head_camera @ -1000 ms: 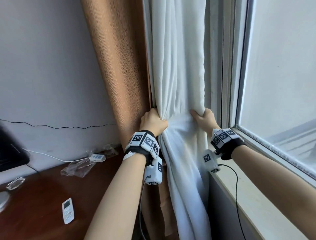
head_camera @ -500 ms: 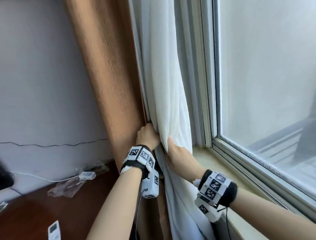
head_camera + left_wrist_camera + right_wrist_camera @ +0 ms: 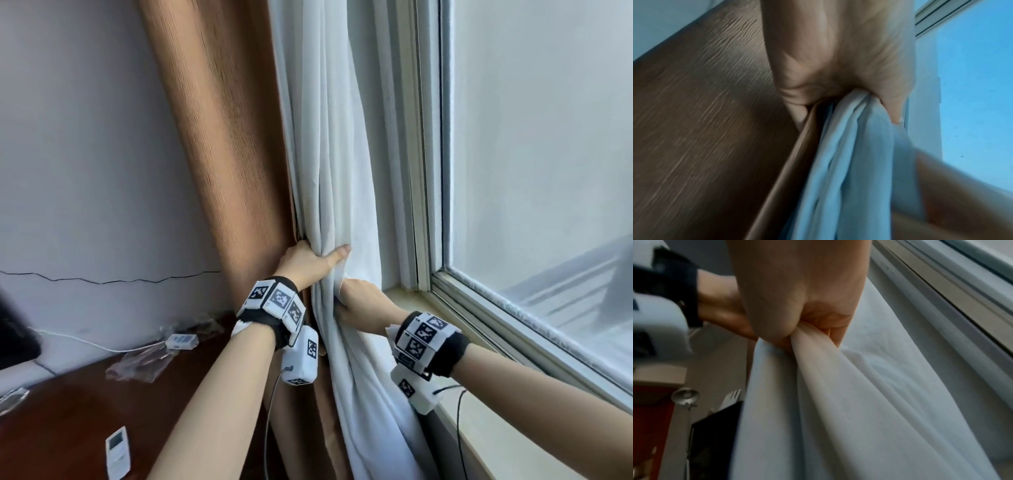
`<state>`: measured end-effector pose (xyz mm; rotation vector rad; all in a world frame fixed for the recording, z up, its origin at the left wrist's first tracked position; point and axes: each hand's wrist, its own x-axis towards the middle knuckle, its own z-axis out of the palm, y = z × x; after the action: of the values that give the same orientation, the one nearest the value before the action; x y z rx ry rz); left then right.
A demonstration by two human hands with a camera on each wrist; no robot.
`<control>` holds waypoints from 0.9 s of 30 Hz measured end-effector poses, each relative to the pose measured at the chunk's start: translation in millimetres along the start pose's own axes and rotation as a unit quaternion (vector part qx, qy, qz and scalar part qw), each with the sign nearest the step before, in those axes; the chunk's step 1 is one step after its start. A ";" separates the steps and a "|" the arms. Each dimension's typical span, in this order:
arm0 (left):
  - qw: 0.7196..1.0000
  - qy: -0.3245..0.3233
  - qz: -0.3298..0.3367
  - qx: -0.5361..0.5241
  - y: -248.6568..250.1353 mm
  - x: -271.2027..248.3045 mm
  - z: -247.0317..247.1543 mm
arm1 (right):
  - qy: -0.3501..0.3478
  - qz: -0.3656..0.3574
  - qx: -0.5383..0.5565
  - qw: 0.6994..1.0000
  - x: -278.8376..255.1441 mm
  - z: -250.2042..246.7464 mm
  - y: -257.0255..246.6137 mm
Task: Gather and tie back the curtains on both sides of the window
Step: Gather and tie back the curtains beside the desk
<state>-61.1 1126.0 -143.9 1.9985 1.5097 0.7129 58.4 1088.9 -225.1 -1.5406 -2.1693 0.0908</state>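
Observation:
A white sheer curtain (image 3: 337,164) hangs bunched into a narrow bundle at the window's left edge. A brown heavy curtain (image 3: 226,137) hangs just left of it. My left hand (image 3: 308,262) grips the gathered white folds, thumb across their front. The left wrist view shows those folds (image 3: 849,162) squeezed in the fist beside the brown curtain (image 3: 705,129). My right hand (image 3: 359,303) grips the same bundle just below and to the right. Its fingers pinch a tuck of white curtain (image 3: 838,386) in the right wrist view.
The window glass (image 3: 534,154) and its frame (image 3: 428,171) fill the right side, with a pale sill (image 3: 513,442) under my right forearm. At lower left a dark wooden desk (image 3: 51,428) holds a white remote (image 3: 117,452), plastic wrapping (image 3: 137,363) and a white adapter (image 3: 181,341).
My right hand swept the spread white curtain leftward against my left hand, and the cloth now forms one narrow bundle. More bare window shows on the right.

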 end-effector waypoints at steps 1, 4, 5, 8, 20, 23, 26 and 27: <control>1.000 0.025 -0.012 0.010 -2.3 2.0 -2.6 | -0.014 0.001 0.042 0.999 0.0 1.1 3.4; 0.996 0.060 -0.026 0.059 -12.7 10.1 -7.2 | -0.088 -0.001 0.206 0.975 1.9 -2.1 23.0; 0.996 0.059 -0.025 0.066 -15.5 12.0 -8.2 | -0.110 0.004 0.262 0.959 4.7 -7.3 31.7; 0.995 0.055 -0.018 0.078 -18.7 15.4 -10.6 | -0.019 0.097 0.421 0.902 21.6 -30.8 58.0; 0.996 0.030 0.012 0.081 -15.4 23.7 -1.8 | -0.112 0.222 0.595 0.764 106.0 16.7 98.2; 0.997 0.031 0.011 0.076 -20.1 28.5 -3.5 | -0.021 0.236 0.562 0.792 111.8 24.9 93.7; 0.996 0.037 0.010 0.075 -21.8 29.9 -4.9 | 0.070 0.236 0.523 0.816 103.4 22.6 91.7; 0.996 0.038 0.010 0.076 -21.6 29.9 -5.4 | 0.096 0.239 0.505 0.824 100.7 22.0 95.8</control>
<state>-72.5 1160.5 -152.1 2.1223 1.6350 0.7071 107.3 1219.8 -241.1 -1.2689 -1.1337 1.0182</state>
